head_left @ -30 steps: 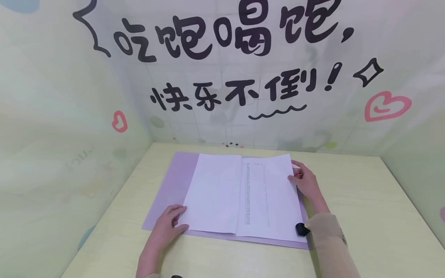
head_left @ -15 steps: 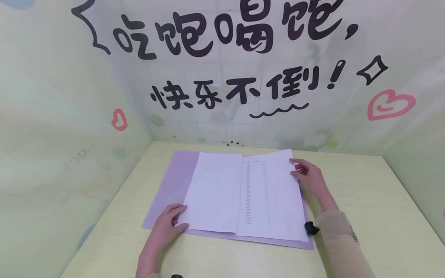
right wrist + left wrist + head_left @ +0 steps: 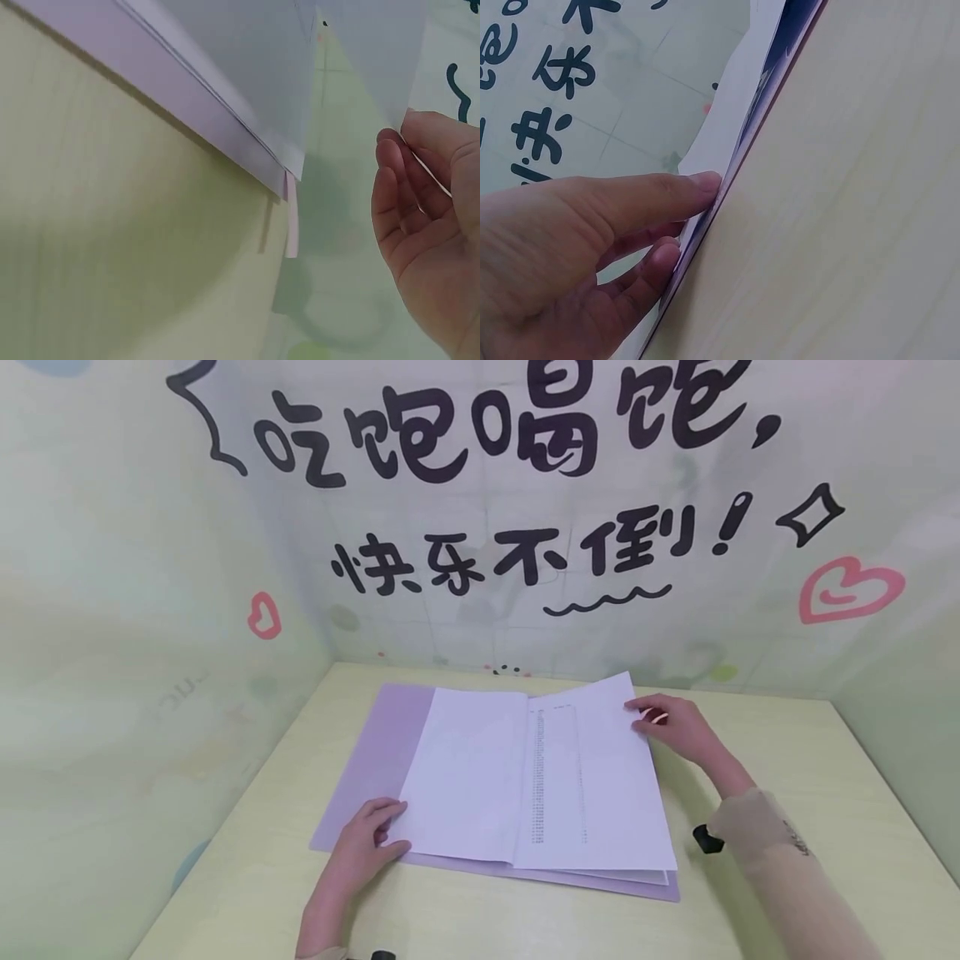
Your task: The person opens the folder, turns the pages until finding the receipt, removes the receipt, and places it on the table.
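An open book with a lilac cover [image 3: 378, 752] lies on the table. Its left page [image 3: 465, 760] is blank, while the right page [image 3: 622, 793] carries a narrow column of small print. Between thumb and fingers, my right hand [image 3: 678, 727] pinches that page near its upper outer corner and holds it lifted. In the right wrist view the pinched sheet [image 3: 382, 52] stands apart from the pages beneath. My left hand [image 3: 363, 843] rests at the book's lower left corner, its thumb [image 3: 682, 191] on the paper by the lower edge.
A thin pink strip [image 3: 292, 225] sticks out from the book's corner. The pale wooden table [image 3: 480, 918] meets a printed back wall [image 3: 450, 635] with large black characters. Side walls stand left and right. A black piece [image 3: 707, 839] sits at my right sleeve [image 3: 780, 860].
My right hand has taken the printed page by its upper right corner and raised it, moving slightly up and right. Lower sheets now show beneath it. The left hand stays in place.
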Demonstrator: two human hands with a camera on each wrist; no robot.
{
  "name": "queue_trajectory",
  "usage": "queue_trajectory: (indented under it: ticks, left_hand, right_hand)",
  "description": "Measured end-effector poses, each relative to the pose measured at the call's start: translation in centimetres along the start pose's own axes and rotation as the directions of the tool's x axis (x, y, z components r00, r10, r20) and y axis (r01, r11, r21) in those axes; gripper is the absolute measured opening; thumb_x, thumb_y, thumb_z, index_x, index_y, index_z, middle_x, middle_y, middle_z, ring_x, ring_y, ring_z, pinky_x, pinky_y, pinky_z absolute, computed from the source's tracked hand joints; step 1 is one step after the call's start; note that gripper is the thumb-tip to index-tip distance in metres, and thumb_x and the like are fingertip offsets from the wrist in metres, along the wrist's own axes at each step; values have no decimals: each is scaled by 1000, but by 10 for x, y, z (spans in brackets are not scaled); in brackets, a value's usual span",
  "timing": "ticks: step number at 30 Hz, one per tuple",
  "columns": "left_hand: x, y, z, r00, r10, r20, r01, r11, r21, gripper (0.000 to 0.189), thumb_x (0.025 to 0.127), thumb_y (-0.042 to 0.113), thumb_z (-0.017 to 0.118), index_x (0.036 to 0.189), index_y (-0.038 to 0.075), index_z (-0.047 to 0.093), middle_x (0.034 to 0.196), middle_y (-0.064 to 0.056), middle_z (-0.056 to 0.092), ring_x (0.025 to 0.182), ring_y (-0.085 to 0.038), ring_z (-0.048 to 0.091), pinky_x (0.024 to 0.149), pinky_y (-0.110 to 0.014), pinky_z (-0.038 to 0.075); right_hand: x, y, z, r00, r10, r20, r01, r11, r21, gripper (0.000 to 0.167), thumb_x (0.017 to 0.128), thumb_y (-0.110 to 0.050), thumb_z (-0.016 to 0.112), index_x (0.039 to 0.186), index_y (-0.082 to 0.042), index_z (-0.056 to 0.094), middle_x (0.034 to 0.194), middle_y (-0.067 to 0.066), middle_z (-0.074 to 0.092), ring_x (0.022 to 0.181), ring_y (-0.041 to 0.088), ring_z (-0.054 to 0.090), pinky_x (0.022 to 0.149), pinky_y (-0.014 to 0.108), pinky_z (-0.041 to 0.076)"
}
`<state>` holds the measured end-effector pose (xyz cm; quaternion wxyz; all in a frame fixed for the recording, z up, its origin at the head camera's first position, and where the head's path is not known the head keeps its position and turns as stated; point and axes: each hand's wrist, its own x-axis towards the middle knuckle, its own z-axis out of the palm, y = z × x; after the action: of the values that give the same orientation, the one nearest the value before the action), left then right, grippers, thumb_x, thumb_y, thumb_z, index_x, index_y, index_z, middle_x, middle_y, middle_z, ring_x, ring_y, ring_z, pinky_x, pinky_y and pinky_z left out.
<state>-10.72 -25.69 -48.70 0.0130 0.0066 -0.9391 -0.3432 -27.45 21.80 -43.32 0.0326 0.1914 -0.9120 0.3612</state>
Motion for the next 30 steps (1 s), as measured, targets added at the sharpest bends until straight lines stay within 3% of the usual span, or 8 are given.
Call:
queue_trajectory:
  ticks: [6,12,17,25,30]
  left_hand:
    - [0,0,0,1000,-7,5,7,1000,1,55,78,10,81,130,4,63,133,-8,59,86,-8,51,76,-18,49]
    - [0,0,0,1000,2,2,-2,1000,-2,54,78,8,80,129,3,64,132,-9,59,85,-8,51,75,-18,49]
    - [-1,-1,0,1000,13,-11,-13,1000,0,53,77,7,81,127,3,65,129,-8,60,84,-8,49,74,-19,48]
    - [-4,2,0,1000,15,-22,-15,1000,-13,52,76,6,81,125,4,65,127,-8,60,85,-10,50,76,-20,49]
    - [-5,2,0,1000,15,-25,-15,1000,-4,52,77,6,81,126,3,65,128,-9,60,86,-10,51,77,-20,50]
  right_hand:
    - [12,-9,-17,990,-95,102,100,994,-48,32,87,-9,73,118,-2,70,109,15,73,87,17,65,72,19,54]
    - [25,-34,-37,967,-150,206,171,981,-88,29,91,-7,67,120,-2,69,106,12,72,86,19,62,66,21,52]
    - [41,-51,-42,954,-222,201,249,960,-124,31,89,4,58,116,-5,71,108,11,73,85,18,62,71,22,54]
    - [68,-78,-37,947,-259,189,284,951,-121,18,89,-2,64,102,-9,72,94,5,72,85,14,61,77,27,56]
    - [85,-102,-28,944,-269,192,288,954,-82,12,91,-4,64,100,-9,72,96,6,72,88,17,62,80,32,56]
